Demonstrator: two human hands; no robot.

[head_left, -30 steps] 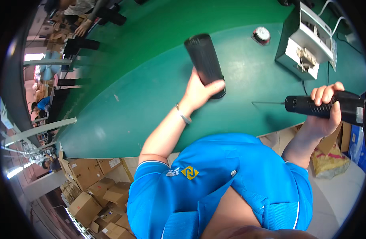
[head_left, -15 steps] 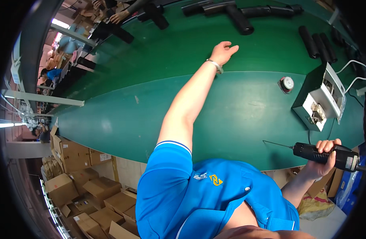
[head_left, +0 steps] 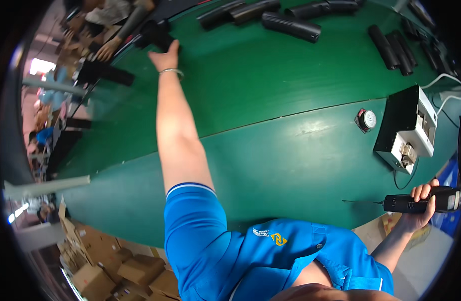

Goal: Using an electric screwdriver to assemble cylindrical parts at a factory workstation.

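My left hand (head_left: 165, 57) is stretched to the far left over the green belt, thumb and fingers spread apart. Its fingertips reach the near end of a dark cylindrical part (head_left: 157, 36); whether they touch it is hard to see. My right hand (head_left: 422, 201) is wrapped round a black electric screwdriver (head_left: 398, 203) at the lower right. The tool's long thin bit (head_left: 361, 201) points left above the near surface. A round silver speaker-like part (head_left: 368, 120) with a dark frame lies to the right, beside a black-and-white screw feeder (head_left: 410, 131).
Several black ribbed cylinders (head_left: 290, 26) lie along the far side, and more black tubes (head_left: 383, 47) at the far right. A co-worker's hand (head_left: 108, 49) rests across the belt, near another black cylinder (head_left: 108, 71). Cardboard boxes (head_left: 97, 246) are stacked at lower left. White cables (head_left: 443, 78) run behind the feeder.
My left hand has swung left, from mid-belt to the dark cylinder near the co-worker. The whole view has turned. My right hand keeps its hold on the screwdriver.
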